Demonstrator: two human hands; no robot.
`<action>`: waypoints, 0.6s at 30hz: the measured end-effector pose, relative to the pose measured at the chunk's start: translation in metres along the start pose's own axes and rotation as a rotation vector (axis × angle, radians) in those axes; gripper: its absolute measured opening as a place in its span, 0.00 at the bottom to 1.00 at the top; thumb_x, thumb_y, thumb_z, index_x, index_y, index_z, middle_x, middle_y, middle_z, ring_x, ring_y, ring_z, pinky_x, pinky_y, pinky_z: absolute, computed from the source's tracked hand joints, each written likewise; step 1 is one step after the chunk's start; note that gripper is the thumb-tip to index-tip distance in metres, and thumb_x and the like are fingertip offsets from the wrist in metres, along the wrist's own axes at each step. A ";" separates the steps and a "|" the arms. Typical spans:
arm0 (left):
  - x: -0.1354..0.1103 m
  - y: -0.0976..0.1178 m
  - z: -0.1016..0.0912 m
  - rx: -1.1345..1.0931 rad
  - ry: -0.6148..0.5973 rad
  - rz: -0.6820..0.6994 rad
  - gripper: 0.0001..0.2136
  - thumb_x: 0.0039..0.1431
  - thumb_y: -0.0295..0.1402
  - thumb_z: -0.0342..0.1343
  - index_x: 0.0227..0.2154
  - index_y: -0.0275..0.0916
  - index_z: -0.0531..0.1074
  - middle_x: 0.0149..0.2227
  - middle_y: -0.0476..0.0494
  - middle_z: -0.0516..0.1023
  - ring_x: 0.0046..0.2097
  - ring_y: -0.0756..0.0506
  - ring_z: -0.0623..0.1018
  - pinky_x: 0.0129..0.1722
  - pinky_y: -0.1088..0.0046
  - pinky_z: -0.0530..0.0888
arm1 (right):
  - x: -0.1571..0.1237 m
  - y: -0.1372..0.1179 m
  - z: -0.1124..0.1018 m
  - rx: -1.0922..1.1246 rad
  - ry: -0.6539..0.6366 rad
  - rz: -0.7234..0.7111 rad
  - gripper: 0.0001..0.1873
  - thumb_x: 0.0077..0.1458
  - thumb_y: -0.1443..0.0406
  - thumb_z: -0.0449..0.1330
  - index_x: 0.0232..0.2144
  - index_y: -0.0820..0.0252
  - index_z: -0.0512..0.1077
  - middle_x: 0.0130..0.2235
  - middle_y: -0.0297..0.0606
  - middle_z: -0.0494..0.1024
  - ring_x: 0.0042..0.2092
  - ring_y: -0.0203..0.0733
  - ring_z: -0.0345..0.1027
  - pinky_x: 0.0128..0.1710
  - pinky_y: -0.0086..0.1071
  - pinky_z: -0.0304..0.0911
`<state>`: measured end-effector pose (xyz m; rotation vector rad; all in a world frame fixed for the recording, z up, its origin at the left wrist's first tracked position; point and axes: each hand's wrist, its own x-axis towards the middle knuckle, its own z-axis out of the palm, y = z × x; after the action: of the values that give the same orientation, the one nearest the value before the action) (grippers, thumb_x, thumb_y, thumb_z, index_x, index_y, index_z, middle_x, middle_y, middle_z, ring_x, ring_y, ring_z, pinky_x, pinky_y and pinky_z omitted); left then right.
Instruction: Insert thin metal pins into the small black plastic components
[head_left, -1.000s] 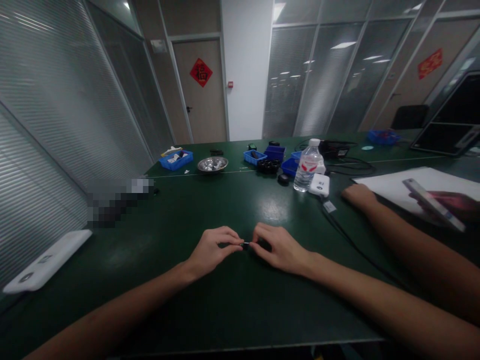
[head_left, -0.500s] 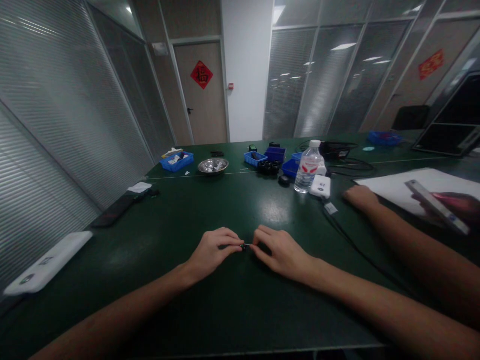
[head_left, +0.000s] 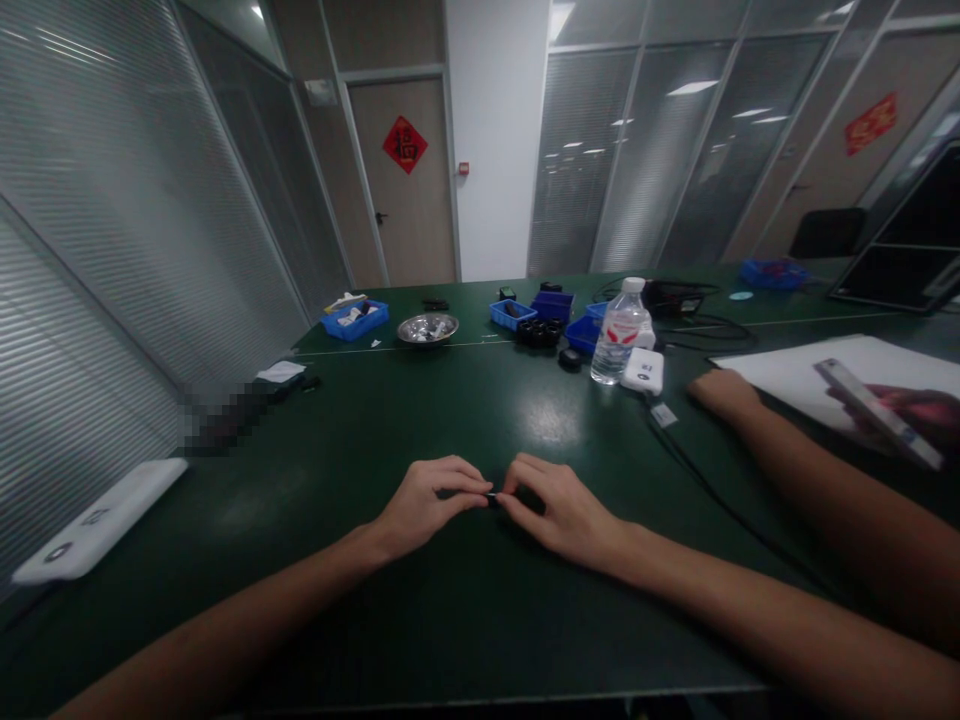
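Note:
My left hand [head_left: 431, 505] and my right hand [head_left: 559, 510] meet over the green table [head_left: 315, 610], thumb and fingers pinched. Between their fingertips is a tiny dark piece with a thin shiny part [head_left: 492, 496], mostly hidden and too small to name. The left fingertips close on one side of it, the right fingertips on the other. Only a narrow gap separates the two hands.
Further back are a metal dish [head_left: 427, 330], blue trays [head_left: 355, 320] and a water bottle [head_left: 617, 335] beside a white device [head_left: 643, 370]. A black cable [head_left: 712, 490] runs down the right. Another person's arm [head_left: 795, 450] rests near white paper. A long white device [head_left: 101, 520] lies left.
My fingertips have drawn slightly closer together around the tiny piece, so less of it shows. The view has shifted a little.

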<state>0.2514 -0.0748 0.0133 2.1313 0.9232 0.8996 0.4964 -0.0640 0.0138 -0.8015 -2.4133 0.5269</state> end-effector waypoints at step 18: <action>0.004 -0.001 -0.006 -0.107 -0.178 -0.290 0.32 0.57 0.35 0.66 0.64 0.43 0.65 0.42 0.46 0.79 0.39 0.48 0.76 0.40 0.71 0.71 | 0.005 0.016 -0.008 -0.166 -0.079 0.005 0.03 0.65 0.64 0.58 0.39 0.57 0.70 0.39 0.34 0.73 0.34 0.37 0.67 0.33 0.31 0.57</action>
<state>0.2482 -0.0694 0.0176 1.8909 1.0338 0.5903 0.5048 -0.0473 0.0133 -0.8717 -2.5543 0.3696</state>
